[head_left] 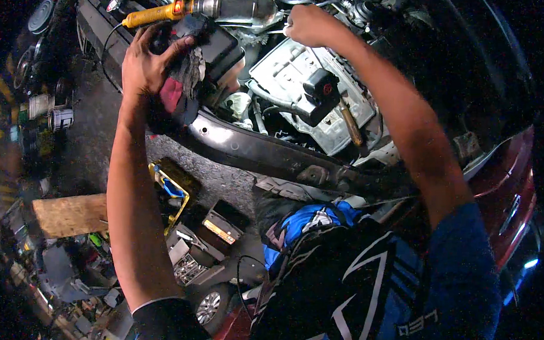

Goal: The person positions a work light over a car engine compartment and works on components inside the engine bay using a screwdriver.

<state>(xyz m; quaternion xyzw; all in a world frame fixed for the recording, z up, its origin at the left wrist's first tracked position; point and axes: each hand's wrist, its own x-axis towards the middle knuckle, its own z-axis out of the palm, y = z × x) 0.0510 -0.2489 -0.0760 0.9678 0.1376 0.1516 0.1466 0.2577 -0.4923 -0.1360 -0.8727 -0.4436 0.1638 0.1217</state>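
My left hand (144,65) rests with its thumb and fingers apart against a dark grey rag (187,71) and a black plastic housing (217,49) at the front of the engine bay. Up among the engine parts, my right hand (312,26) is closed round a thin pale rod (277,31); most of it is hidden in the fist. A work lamp with a yellow handle (154,14) lies just beyond my left hand. Below my right hand, a black cordless power tool (318,96) and a wooden-handled tool (350,124) sit on a pale grey cover (286,58).
A dark front crossbeam (235,141) runs between my body and the engine. On the floor are a wooden board (70,216), a yellow-edged tray (180,206), an open toolbox (191,263) and several cans. Red bodywork (504,204) stands at the right; the lamp's cord hangs at the left.
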